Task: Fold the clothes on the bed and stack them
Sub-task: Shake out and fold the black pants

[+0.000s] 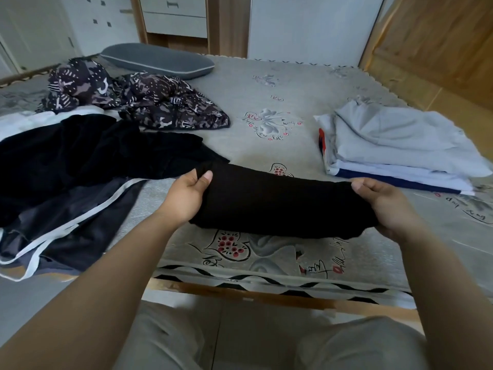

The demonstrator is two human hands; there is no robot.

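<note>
Got both hands, left (186,194) and right (386,201), with a closed grip pinching the folded black garment (280,201) above the bed (266,89).

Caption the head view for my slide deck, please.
Both hands, left and right, hold a folded black garment above the bed.

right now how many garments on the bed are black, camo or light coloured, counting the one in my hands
Black, held in both hands, the folded black garment: 1
Black or dark, unfolded pile at left: cannot separate, at least 2
Camouflage print garment: 1
Light folded stack at right: about 3 layers show
Total: about 7, exact count hidden by overlap
</note>
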